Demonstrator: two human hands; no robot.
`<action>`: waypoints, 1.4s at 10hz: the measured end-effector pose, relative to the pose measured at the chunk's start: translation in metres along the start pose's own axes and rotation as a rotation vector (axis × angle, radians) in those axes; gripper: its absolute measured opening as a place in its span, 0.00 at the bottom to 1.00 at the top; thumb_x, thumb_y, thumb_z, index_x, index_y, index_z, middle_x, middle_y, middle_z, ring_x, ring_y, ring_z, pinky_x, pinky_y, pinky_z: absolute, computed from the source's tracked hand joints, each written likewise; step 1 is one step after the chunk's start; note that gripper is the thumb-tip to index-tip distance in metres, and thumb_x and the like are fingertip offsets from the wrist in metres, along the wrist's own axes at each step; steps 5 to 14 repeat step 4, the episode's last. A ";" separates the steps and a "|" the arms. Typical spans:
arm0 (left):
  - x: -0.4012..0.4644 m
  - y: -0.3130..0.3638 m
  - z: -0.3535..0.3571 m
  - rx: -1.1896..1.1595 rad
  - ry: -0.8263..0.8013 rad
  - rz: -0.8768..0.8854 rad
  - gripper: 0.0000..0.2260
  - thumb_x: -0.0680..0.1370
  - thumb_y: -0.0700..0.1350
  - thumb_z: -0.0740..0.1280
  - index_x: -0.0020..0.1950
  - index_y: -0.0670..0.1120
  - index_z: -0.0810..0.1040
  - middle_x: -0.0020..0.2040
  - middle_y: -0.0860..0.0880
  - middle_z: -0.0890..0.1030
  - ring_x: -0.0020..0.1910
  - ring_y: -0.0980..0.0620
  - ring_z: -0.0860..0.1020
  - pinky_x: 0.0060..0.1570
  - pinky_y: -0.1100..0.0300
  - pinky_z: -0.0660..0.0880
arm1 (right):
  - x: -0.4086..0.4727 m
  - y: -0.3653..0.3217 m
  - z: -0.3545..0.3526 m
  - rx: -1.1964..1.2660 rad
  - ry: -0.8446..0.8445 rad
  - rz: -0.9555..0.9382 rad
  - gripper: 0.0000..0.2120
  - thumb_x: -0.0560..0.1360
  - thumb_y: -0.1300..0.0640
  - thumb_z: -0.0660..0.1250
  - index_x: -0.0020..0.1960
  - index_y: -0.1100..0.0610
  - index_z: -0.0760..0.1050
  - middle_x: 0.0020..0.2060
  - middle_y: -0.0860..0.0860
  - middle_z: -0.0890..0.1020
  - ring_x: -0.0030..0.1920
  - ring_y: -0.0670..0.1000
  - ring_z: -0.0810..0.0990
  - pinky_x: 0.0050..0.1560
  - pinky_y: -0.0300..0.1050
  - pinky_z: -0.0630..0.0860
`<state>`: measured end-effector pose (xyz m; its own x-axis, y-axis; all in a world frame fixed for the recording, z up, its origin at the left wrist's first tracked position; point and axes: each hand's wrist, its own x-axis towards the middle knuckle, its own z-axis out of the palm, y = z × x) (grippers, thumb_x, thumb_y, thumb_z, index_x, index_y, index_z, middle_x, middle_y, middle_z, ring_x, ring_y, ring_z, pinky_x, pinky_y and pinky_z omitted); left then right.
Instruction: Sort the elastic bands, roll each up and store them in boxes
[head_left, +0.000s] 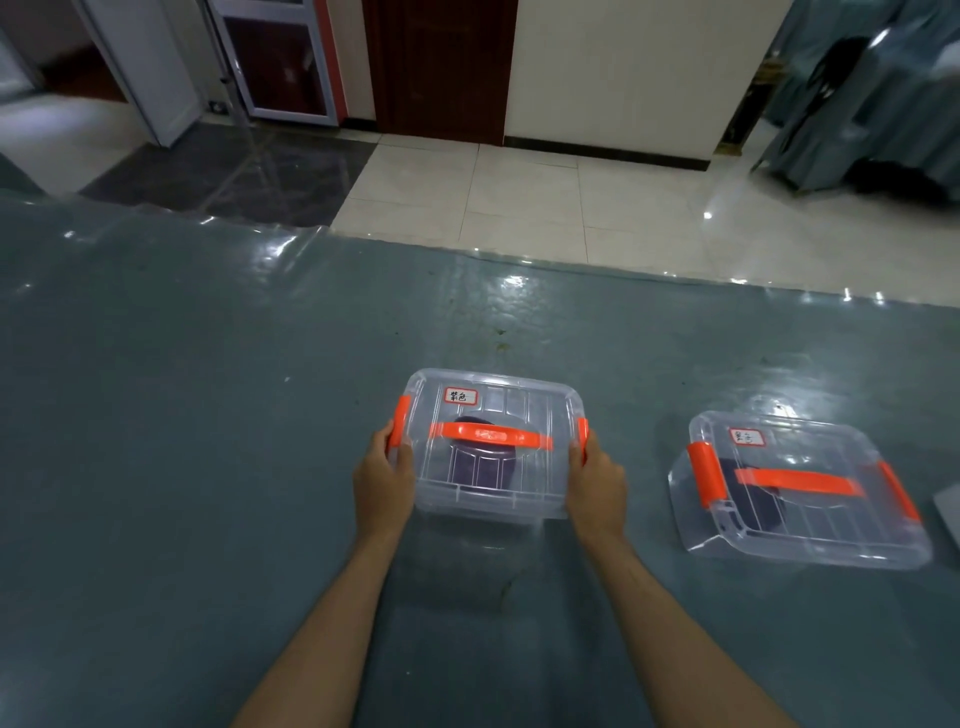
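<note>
Bare forearms reach in from the bottom edge to a clear plastic storage box with an orange handle and orange side latches (493, 447), which sits on the grey-green table under a glossy transparent sheet (208, 415). Left hand (383, 480) and right hand (597, 483) each curl their fingers round 1 end of the box, thumbs up by the latches. Inside, a dark purple rolled elastic band (480, 467) shows through the closed lid. Judging from this, the storing step is at its close: the latches look ready to be pressed home, or the box to be slid aside, which needs even pressure from both ends. Its white label reads 紫色. Well apart to the right, a 2nd clear box with orange fittings (795, 493) lies closed with something dark inside; its label is too blurred to read.
</note>
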<state>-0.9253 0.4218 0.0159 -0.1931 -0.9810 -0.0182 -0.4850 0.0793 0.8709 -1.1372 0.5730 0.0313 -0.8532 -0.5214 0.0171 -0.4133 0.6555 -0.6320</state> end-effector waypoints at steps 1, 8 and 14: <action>0.000 0.005 -0.004 0.087 -0.044 0.034 0.14 0.87 0.49 0.60 0.70 0.46 0.76 0.52 0.50 0.83 0.43 0.52 0.79 0.37 0.65 0.70 | -0.001 -0.002 -0.009 0.034 -0.081 0.022 0.18 0.89 0.49 0.55 0.65 0.59 0.78 0.50 0.59 0.85 0.47 0.59 0.82 0.49 0.49 0.76; -0.017 0.014 -0.053 0.352 -0.230 0.174 0.12 0.86 0.48 0.60 0.65 0.46 0.78 0.58 0.44 0.83 0.56 0.39 0.81 0.55 0.48 0.78 | -0.016 -0.002 -0.064 0.059 -0.314 -0.047 0.15 0.82 0.58 0.67 0.68 0.55 0.81 0.60 0.56 0.86 0.58 0.58 0.85 0.54 0.44 0.75; -0.017 0.014 -0.053 0.352 -0.230 0.174 0.12 0.86 0.48 0.60 0.65 0.46 0.78 0.58 0.44 0.83 0.56 0.39 0.81 0.55 0.48 0.78 | -0.016 -0.002 -0.064 0.059 -0.314 -0.047 0.15 0.82 0.58 0.67 0.68 0.55 0.81 0.60 0.56 0.86 0.58 0.58 0.85 0.54 0.44 0.75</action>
